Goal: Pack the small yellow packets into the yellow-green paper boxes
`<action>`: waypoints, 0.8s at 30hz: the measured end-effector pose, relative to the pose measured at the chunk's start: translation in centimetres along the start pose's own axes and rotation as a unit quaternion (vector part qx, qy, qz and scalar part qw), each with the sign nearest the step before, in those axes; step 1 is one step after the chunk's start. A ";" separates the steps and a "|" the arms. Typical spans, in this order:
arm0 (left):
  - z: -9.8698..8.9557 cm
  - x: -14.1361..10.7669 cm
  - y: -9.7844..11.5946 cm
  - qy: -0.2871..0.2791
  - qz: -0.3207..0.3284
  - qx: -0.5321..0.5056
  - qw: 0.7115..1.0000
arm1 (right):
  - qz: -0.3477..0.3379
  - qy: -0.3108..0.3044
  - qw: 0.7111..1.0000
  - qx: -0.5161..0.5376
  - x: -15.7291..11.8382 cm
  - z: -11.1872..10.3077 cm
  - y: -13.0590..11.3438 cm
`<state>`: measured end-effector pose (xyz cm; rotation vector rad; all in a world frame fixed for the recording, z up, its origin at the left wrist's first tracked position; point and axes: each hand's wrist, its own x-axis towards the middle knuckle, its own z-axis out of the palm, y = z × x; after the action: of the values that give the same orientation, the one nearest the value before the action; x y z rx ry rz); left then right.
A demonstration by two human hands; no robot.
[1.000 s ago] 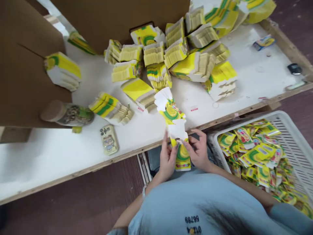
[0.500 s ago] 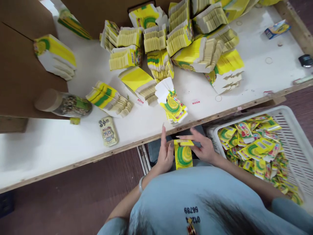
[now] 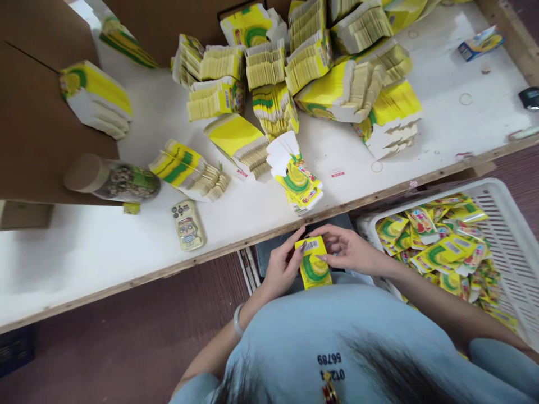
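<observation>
Head view: two hands (image 3: 279, 269) (image 3: 352, 251) hold one yellow carton (image 3: 315, 273).

Both hands (image 3: 281, 269) (image 3: 350, 250) close together, fingers (image 3: 330, 229) bent, forearms (image 3: 421, 289) slanting inward

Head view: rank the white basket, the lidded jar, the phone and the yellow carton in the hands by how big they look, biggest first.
1. White basket, partly cut off by the frame
2. Lidded jar
3. Phone and yellow carton, unranked: they look alike in size, and the carton is partly covered
</observation>
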<state>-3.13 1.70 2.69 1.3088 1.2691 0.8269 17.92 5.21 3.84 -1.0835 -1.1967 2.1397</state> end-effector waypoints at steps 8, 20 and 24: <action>0.2 0.2 0.2 -0.011 0.027 0.017 0.999 | -0.004 0.022 0.999 -0.030 -0.2 1.0 0.0; 0.6 2.0 0.7 0.059 0.129 0.070 0.987 | 0.010 0.061 0.998 0.017 -0.4 -0.7 0.2; -0.5 2.0 5.4 -0.008 0.227 -0.070 0.971 | -0.009 0.249 0.961 -0.119 -5.6 -7.3 -0.3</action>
<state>-2.07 4.60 7.57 1.5090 0.8862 1.1989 27.12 5.08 4.11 -1.5903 -1.2188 1.5891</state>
